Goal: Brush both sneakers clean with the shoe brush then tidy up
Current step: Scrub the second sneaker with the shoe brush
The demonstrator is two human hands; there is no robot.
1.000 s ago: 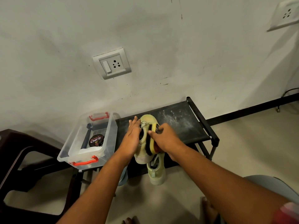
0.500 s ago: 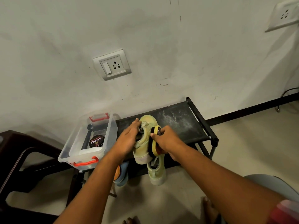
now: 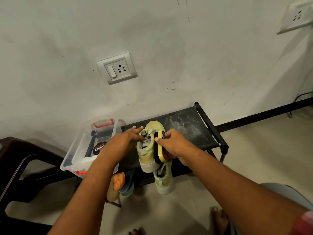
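the left hand [image 3: 125, 140] lies, fingers straight, on the laces of a pale green sneaker [image 3: 148, 156] atop the shoe rack [image 3: 188, 126]. the right hand [image 3: 172, 145] grips the yellow shoe brush [image 3: 160, 150], bristles against that sneaker's side. the second sneaker [image 3: 163, 181] sits just below.

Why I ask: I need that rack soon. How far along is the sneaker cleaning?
Nothing looks finished yet. In hand: the right hand holds the yellow shoe brush against one sneaker, steadied on the shoe rack by the left hand. Left: the second sneaker below, whose state I cannot judge, then tidying, since the clear storage box is open.
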